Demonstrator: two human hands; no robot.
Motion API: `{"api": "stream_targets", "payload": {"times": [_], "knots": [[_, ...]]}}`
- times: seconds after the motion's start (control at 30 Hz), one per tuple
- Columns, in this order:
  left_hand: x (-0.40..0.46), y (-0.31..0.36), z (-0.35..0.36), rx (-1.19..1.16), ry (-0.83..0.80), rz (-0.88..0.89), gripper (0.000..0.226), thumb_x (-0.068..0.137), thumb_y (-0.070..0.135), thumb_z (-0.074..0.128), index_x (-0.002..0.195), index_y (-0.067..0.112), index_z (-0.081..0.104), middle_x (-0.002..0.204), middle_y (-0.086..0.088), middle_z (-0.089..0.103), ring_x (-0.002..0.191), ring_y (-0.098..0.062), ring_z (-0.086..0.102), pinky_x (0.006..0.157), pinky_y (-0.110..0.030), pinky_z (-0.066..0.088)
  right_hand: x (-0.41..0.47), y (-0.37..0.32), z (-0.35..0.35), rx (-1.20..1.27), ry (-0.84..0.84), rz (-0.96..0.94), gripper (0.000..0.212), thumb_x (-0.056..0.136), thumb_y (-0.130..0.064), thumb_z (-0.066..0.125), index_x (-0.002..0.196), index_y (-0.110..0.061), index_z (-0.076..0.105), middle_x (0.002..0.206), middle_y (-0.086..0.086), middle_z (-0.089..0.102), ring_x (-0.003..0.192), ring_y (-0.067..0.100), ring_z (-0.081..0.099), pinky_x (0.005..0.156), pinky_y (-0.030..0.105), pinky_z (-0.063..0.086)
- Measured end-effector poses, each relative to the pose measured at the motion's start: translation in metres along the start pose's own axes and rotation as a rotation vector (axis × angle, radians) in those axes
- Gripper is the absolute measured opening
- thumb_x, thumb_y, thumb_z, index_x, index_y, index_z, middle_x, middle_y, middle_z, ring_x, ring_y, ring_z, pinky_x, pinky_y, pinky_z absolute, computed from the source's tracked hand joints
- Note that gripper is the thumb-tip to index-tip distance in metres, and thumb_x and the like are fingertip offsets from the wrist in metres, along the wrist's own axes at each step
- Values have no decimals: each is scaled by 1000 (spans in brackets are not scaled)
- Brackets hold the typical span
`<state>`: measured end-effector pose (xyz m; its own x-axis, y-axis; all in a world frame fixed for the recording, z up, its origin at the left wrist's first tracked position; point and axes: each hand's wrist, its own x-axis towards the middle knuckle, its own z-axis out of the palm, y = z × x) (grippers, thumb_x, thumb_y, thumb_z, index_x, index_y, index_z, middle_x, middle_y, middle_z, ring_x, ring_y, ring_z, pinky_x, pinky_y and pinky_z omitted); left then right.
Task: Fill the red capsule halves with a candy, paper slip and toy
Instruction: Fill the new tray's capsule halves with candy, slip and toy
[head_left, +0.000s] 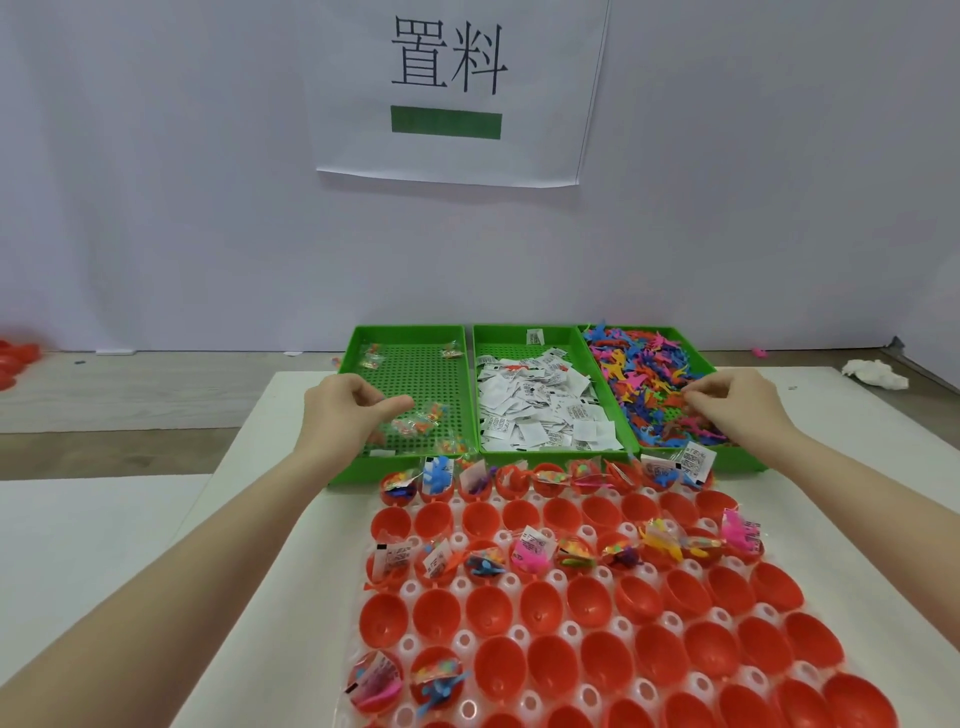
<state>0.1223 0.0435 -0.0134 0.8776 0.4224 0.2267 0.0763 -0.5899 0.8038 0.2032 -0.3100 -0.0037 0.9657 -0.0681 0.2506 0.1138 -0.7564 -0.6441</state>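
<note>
A pale, creased wall (182, 208) fills the far side, with a white paper sign (457, 93) hung on it bearing large black characters and a green bar. Below runs a wooden tabletop (119, 395), partly covered by a white sheet (93, 545). A crumpled white tissue (875, 374) lies at the right.

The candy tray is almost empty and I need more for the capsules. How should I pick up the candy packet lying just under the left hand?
Pinch the candy packet by its crinkled clear edge, from above. It lies flat on the perforated floor of the left tray, so a side approach likely finds nothing to catch. The left hand hovers by it, fingers curled.
</note>
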Motion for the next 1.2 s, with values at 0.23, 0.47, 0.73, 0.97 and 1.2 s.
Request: {"api": "stream_targets", "payload": {"times": [0.23, 0.47, 0.73, 0.97, 1.2], "knots": [[-28, 11, -11, -377, 88, -141, 27, 78, 26, 73, 92, 4, 66, 79, -5, 68, 45, -3, 57, 63, -22, 49, -1, -2, 6, -17, 56, 119, 23, 85, -4, 44, 74, 2, 62, 78, 16, 59, 74, 28, 50, 66, 34, 37], [-69, 12, -28, -725, 80, -294, 16, 80, 23, 69, 69, 13, 63, 58, 6, 55, 50, -7, 36, 52, -15, 34, -2, -35, 8, 522, 70, 487, 23, 82, 6, 43, 62, -1, 52, 56, 10, 53, 40, 17, 46, 29, 13, 36], [-76, 14, -34, -777, -31, -339, 11, 88, 20, 60, 80, 12, 62, 56, 7, 56, 41, 1, 41, 42, -8, 38, -11, -73, 15, 498, -263, 406, 46, 80, 19, 23, 87, -6, 60, 73, 4, 52, 57, 11, 35, 49, 21, 32], [-75, 23, -43, -754, -92, -300, 10, 87, 19, 60, 81, 11, 62, 55, 6, 58, 43, 1, 45, 44, -9, 40, -15, -92, 30, 203, -463, 256, 22, 84, -3, 47, 101, 0, 61, 80, 3, 51, 62, 16, 46, 57, 27, 40], [-79, 41, -43, -694, -227, -188, 13, 91, 13, 54, 102, 19, 57, 64, 5, 66, 51, -4, 52, 55, -16, 48, -25, -82, 44, -509, -433, -86, 41, 82, -20, 62, 113, 6, 61, 107, 23, 65, 65, 24, 60, 59, 30, 47]]}}
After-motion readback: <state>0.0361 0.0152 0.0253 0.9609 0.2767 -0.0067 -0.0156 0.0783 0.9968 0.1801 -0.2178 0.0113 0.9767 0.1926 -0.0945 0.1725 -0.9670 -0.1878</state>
